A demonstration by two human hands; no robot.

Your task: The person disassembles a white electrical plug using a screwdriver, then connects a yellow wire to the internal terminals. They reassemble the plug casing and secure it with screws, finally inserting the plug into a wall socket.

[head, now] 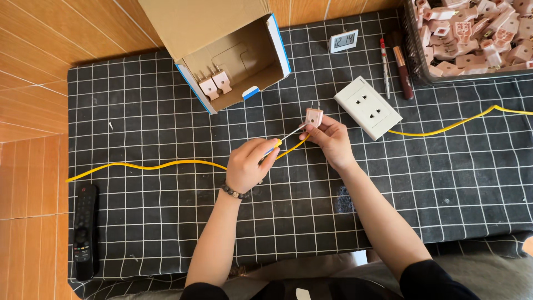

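Observation:
My right hand (331, 139) pinches a small pink plug piece (313, 117) with metal prongs pointing up. My left hand (248, 164) grips a thin tool with a yellow and blue handle (277, 144); its white shaft (293, 133) reaches up to the plug piece. A yellow cable (166, 164) runs across the black gridded mat (166, 222) under both hands and on to the right (444, 129). A beaded bracelet (234, 193) sits on my left wrist.
An open cardboard box (233, 53) lying on its side holds two pink plug pieces (215, 84). A white wall socket (367, 107), a small digital clock (343, 40), two pens (394, 64), a dark basket (413, 50) of pink plugs and a black remote (85, 230) lie around.

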